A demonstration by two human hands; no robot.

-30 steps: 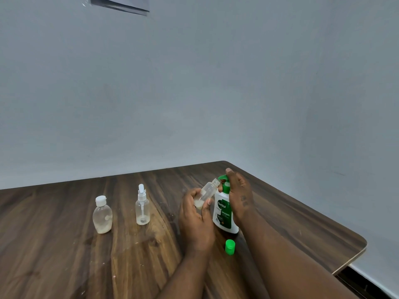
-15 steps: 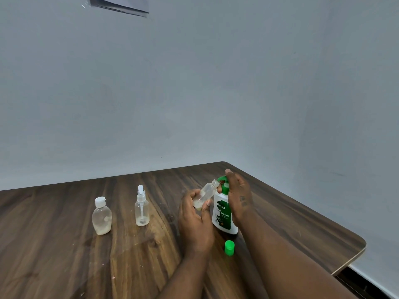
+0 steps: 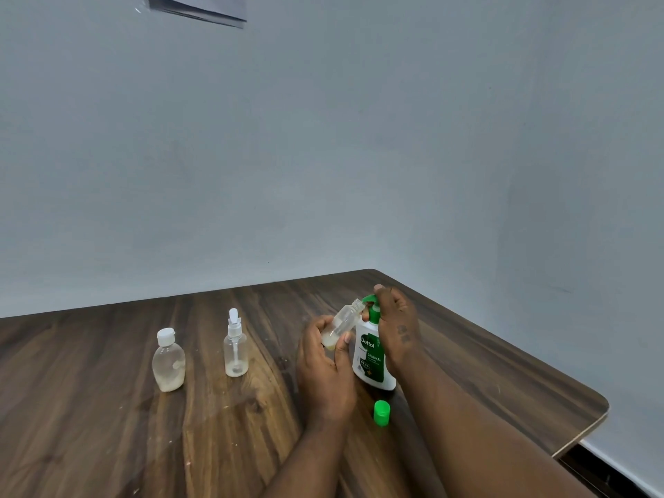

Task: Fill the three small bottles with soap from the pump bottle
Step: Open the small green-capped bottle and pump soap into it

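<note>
A white and green pump bottle (image 3: 372, 361) stands on the wooden table (image 3: 107, 425). My right hand (image 3: 397, 325) rests on its green pump head, fingers curled over the top. My left hand (image 3: 325, 368) holds a small clear bottle (image 3: 343, 323) tilted, its open neck up against the pump nozzle; a little pale soap sits in its bottom. A small bottle with a white flip cap (image 3: 168, 361) and a small spray bottle (image 3: 235, 345) stand to the left, each with some pale liquid at the bottom. A loose green cap (image 3: 381, 413) lies in front of the pump bottle.
The table meets a pale wall at the back and on the right, and its rounded right corner (image 3: 600, 407) is near my right forearm. A paper sheet (image 3: 197, 7) hangs high on the wall.
Both hands and the bottles stay almost as they were; the view has only shifted slightly.
</note>
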